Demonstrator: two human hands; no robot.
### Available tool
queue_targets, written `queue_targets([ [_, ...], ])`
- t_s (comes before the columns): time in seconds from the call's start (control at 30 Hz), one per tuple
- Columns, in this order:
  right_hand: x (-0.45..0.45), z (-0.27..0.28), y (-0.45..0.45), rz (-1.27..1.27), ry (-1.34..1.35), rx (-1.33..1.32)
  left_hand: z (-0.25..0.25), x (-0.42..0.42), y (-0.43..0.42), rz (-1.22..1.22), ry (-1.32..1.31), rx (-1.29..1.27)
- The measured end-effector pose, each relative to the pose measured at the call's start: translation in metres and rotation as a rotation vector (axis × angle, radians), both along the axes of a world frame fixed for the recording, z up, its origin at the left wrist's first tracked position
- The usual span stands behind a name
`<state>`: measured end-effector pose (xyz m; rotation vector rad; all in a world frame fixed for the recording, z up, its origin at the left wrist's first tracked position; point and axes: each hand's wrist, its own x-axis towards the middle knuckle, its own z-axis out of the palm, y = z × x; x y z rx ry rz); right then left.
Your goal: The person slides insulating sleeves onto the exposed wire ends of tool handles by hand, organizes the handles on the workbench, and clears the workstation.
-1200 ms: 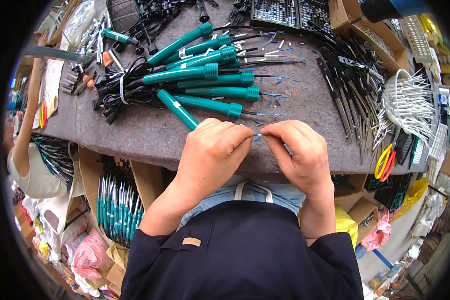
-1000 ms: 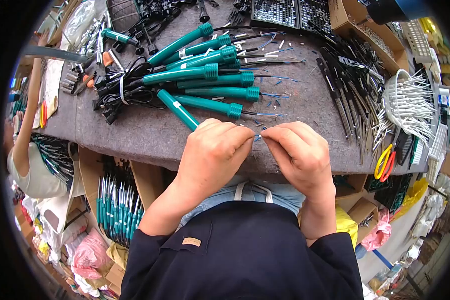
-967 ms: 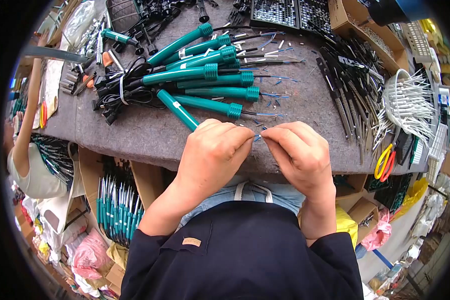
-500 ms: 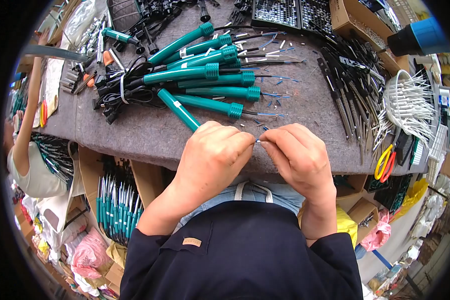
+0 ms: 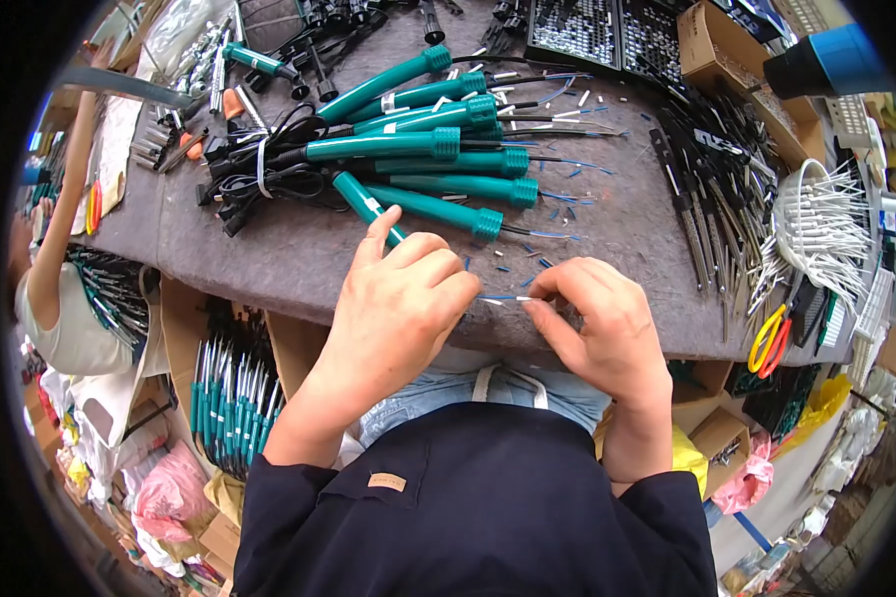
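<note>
My left hand (image 5: 398, 303) is closed round the lower end of a green tubular handle (image 5: 356, 197), with one finger stretched along its side. Most of that handle's end is hidden under the palm. A thin blue wire (image 5: 500, 297) comes out past my left fingers toward my right hand (image 5: 599, 320). Between thumb and forefinger, my right hand pinches a tiny white sleeve (image 5: 525, 298) at the wire's end. Just beyond both hands lies a bundle of green handles (image 5: 448, 189), their bare wires pointing right and their black cords tied with a white tie (image 5: 262, 167).
At right stand a white basket of thin white-tipped rods (image 5: 794, 214), dark metal rods (image 5: 702, 224) and yellow-and-red-handled scissors (image 5: 767, 343). A blue-and-black tool (image 5: 826, 65) juts in above a cardboard box (image 5: 702, 50). Another person's arm (image 5: 65, 199) shows at left.
My hands have moved slightly apart, showing more of the blue wire and the white sleeve. One left finger has lifted and stretched along the handle. The view has shifted a little.
</note>
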<state>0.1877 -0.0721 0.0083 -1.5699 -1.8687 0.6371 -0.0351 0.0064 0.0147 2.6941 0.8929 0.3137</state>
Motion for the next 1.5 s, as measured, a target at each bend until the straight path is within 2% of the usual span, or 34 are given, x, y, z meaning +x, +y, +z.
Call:
queue_targets([
  [0.27, -0.004, 0.001, 0.005, -0.062, -0.026, -0.103, -0.009, 0.002, 0.001, -0.004, -0.042, 0.067],
  [0.37, 0.003, 0.002, 0.007, -0.072, 0.082, -0.19, -0.009, 0.003, 0.001, -0.012, -0.042, 0.095],
  [0.47, 0.002, 0.017, 0.014, -0.112, 0.115, -0.426, -0.011, 0.003, 0.0, -0.009, -0.061, 0.128],
  [0.67, -0.003, 0.018, 0.021, -0.104, 0.086, -0.451, -0.011, 0.004, 0.001, -0.007, -0.059, 0.143],
  [0.77, -0.007, 0.024, 0.024, -0.077, 0.117, -0.425, -0.01, 0.004, 0.001, 0.0, -0.073, 0.133],
  [0.97, -0.031, 0.006, 0.023, -0.065, -0.064, -0.067, -0.014, 0.002, 0.002, 0.014, -0.107, 0.072],
  [1.0, -0.033, 0.008, 0.021, -0.044, -0.124, -0.104, -0.012, 0.001, 0.003, 0.026, -0.136, 0.011],
  [1.07, -0.027, 0.009, 0.024, -0.023, -0.04, -0.06, -0.002, -0.002, 0.005, 0.05, -0.194, -0.109],
  [1.13, -0.018, 0.018, 0.032, -0.042, 0.051, -0.077, 0.014, -0.005, 0.012, 0.099, -0.195, -0.086],
  [1.23, -0.012, 0.013, 0.057, -0.006, -0.068, 0.18, 0.013, -0.012, 0.015, 0.183, -0.103, -0.014],
  [1.3, -0.014, 0.005, 0.068, 0.07, -0.168, 0.231, 0.003, -0.016, 0.016, 0.222, -0.062, 0.046],
  [1.5, -0.03, -0.011, 0.091, 0.182, -0.395, 0.285, -0.004, -0.021, 0.011, 0.23, -0.086, 0.011],
])
